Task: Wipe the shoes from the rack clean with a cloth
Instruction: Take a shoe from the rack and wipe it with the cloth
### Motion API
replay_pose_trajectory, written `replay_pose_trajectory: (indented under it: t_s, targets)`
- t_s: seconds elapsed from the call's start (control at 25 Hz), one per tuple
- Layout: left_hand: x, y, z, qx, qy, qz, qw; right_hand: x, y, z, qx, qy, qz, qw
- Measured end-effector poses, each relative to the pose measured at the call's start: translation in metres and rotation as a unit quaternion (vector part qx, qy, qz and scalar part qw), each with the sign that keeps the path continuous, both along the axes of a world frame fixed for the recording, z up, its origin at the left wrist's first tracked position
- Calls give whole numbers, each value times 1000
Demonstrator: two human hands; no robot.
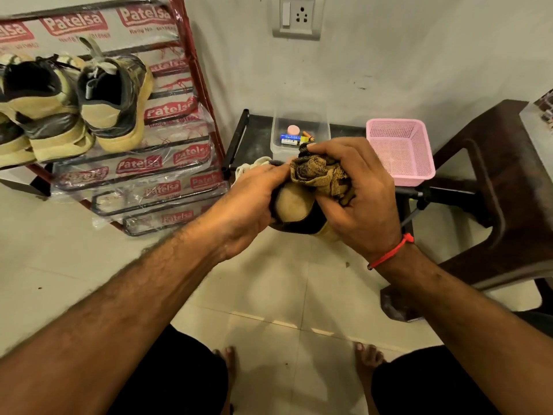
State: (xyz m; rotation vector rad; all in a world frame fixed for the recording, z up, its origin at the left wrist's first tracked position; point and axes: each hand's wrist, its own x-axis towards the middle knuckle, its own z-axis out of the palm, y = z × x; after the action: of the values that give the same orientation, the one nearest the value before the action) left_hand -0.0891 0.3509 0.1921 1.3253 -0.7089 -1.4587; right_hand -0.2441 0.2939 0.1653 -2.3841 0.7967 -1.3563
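left hand (254, 205) grips tan shoe (291, 206) — right hand (356, 193) clutches bunched cloth (317, 172) pressed on shoe

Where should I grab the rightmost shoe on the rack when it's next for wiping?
Probably by the heel. The rightmost shoe stands on the rack heel toward the camera, toe pointing to the wall, with another shoe close on its left. Come from the front, fingers over the heel collar, thumb on the tan heel panel.
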Motion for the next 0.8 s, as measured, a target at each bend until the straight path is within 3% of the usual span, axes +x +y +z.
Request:
replay_pose_trajectory:
  t_s: [0.12,0.28,0.44,0.6,0.68,0.8]
  targets:
    - [3,-5,-9,3,6,65,998,3,0,-3,-31,75,-3,997]
    - [14,-7,-6,67,99,109,987,13,14,-21,-139,162,-1,977]
    - [4,-2,-9,79,152,125,977,14,4,-18,-123,154,-23,980]
    - [-10,-4,-11,67,129,139,980,15,-7,-9,-75,139,-80,984]
    - [1,-10,-9,80,131,173,973,17,7,-27,-81,135,-40,987]
    - [22,-17,-3,77,201,249,945,19,27,-62,-102,192,31,976]
